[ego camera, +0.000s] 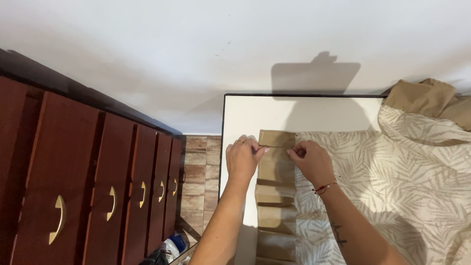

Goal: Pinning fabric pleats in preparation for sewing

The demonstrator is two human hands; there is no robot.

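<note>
White table (245,118) against a white wall carried my work. I saw my left hand (241,158) and right hand (310,162) each pinching the top pleat of the tan band (275,196) edging the leaf-print fabric (392,176). Several pleats below lay folded; I judged the pleating nearly finished.

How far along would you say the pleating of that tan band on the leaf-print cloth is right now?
Done: several folds already lie stacked down the tan band toward the camera. In hand: the left hand and right hand pinch the top fold at the band's far end. Left: the leaf-print cloth lies rumpled at the right of the white table, with bunched tan cloth at the far corner.
</note>
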